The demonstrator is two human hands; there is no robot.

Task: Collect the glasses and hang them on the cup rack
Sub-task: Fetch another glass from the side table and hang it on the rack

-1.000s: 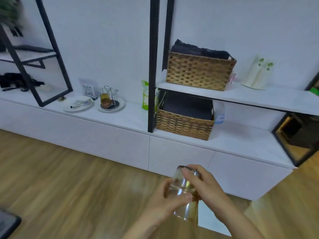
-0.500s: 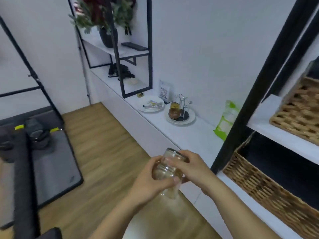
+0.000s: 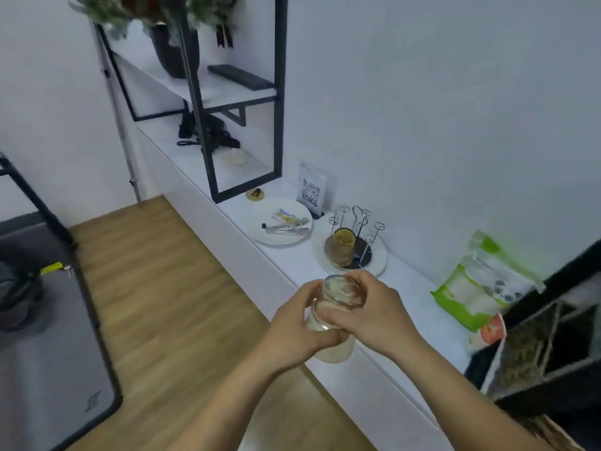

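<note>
Both forearms reach forward, meeting in front of the chest above the counter's (image 3: pixel 403 288) front edge. Left hand (image 3: pixel 292 330): fingers curled round the lower body of a clear glass (image 3: pixel 336 307). Right hand (image 3: pixel 374 312): wrapped over the far side, fingertips at the rim. Glass: transparent, tilted, mouth facing up toward the viewer, held clear of the counter. Cup rack (image 3: pixel 357 236): thin wire pegs on a round white tray, standing on the counter just beyond the hands. One amber-tinted glass (image 3: pixel 341 247) already sits over a peg. White plate (image 3: pixel 279 222) with utensils beside the rack, to its left.
</note>
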